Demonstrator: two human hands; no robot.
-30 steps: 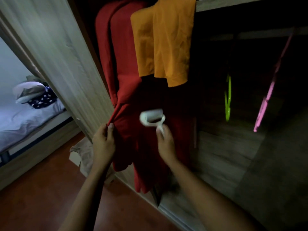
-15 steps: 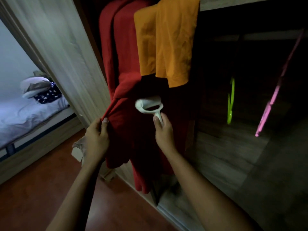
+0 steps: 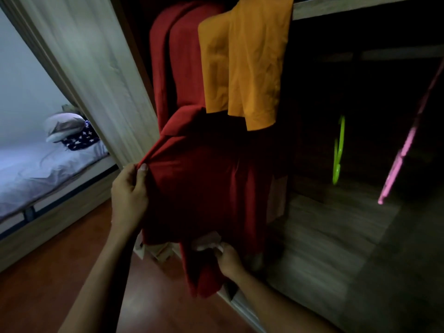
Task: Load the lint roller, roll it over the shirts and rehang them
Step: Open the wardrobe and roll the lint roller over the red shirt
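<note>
Fingers (image 3: pixel 141 170) pinch the red shirt (image 3: pixel 204 188); lint roller (image 3: pixel 207 243) at its hem.

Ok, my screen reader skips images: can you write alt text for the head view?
A person's left hand pinches the edge of a hanging red shirt taut while the right hand holds a white lint roller low against it. An orange shirt hangs beside it in an open wardrobe, with green and pink hangers further right.

Lint roller (image 3: pixel 208 242) and right hand (image 3: pixel 229 259) now lower on red shirt (image 3: pixel 204 188)
</note>
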